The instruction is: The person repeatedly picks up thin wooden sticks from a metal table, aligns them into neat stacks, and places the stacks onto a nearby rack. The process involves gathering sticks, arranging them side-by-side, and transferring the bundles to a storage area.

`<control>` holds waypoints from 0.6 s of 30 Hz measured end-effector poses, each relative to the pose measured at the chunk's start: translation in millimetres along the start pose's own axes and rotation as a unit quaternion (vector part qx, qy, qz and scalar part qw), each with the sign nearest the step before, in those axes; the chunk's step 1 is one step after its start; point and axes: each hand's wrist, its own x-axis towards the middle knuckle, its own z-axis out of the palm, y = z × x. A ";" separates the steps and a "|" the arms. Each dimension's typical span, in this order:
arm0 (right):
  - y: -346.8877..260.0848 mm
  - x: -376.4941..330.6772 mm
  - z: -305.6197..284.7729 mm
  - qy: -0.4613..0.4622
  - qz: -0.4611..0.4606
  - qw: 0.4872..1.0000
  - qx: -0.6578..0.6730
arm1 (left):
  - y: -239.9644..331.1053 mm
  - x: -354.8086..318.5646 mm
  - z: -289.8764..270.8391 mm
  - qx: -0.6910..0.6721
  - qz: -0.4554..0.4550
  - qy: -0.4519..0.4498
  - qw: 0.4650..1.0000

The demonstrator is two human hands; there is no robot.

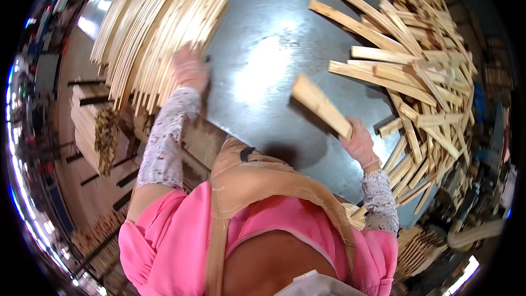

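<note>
In my right hand (361, 143) is one end of a short wooden slat (320, 105), gripped with the fingers wrapped round it. The slat points up and to the left over the metal table (249, 115). My left hand (190, 68) is at the right side of a row of long pale wooden strips (159, 27), lined up side by side. Motion smears its fingers, so whether they touch or grip a strip is unclear. Patterned sleeves cover both forearms.
A loose heap of wooden pieces (433, 85) lies crosswise along the table's right side, some ends jutting toward the middle. Below the left edge, stacked wood (90, 131) stands beside dark metal bars (90, 100). More strips (98, 233) lie at the lower left.
</note>
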 end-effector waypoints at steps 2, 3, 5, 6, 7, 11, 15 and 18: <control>-70.3 39.9 -8.6 0.039 -0.051 0.980 0.186 | 63.1 -0.3 -50.8 -0.204 -0.057 -0.231 0.950; -89.6 73.7 -0.1 0.057 -0.071 0.973 0.213 | 81.2 -25.1 -21.3 -0.307 -0.019 -0.213 0.927; -138.8 134.5 3.2 -0.011 -0.088 0.962 0.260 | 117.1 -66.2 26.5 -0.497 0.035 -0.237 0.834; -175.0 152.4 -4.7 -0.035 -0.041 0.953 0.297 | 128.9 -77.0 27.8 -0.581 0.046 -0.275 0.765; -210.1 170.6 -11.6 -0.055 0.006 0.941 0.333 | 129.6 -74.7 18.9 -0.648 -0.014 -0.335 0.684; -215.6 254.6 62.4 0.004 -0.009 0.983 0.184 | 92.4 -67.0 13.3 -0.752 -0.106 -0.323 0.564; -272.9 261.1 114.4 0.072 0.072 0.935 0.340 | 40.5 -42.7 1.5 -0.508 -0.127 -0.291 0.801; -303.0 259.3 135.1 0.029 0.102 0.904 0.415 | 22.6 -40.2 -8.2 -0.335 0.005 -0.284 0.899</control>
